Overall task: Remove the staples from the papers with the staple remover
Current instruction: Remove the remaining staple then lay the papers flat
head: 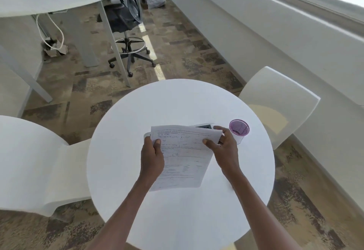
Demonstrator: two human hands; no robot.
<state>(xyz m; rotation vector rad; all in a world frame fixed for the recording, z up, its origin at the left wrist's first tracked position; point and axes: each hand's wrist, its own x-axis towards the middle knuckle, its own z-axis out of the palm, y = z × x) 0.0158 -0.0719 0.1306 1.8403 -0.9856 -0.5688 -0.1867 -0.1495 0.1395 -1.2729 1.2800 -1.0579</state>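
Papers (pixel 183 157) held above round white tabletop (pixel 177 210), both hands pinching top edge: left hand (pixel 152 157) fingers at left corner, right hand (pixel 224 149) fingers at right corner. Purple mesh cup (pixel 239 130) just right of right hand; contents can't tell. Staple remover not identifiable.

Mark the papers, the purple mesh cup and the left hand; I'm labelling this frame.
papers (pixel 183 157), head view, middle of the top sheet.
purple mesh cup (pixel 239 129), head view, mesh wall.
left hand (pixel 152 156), head view, back of hand.
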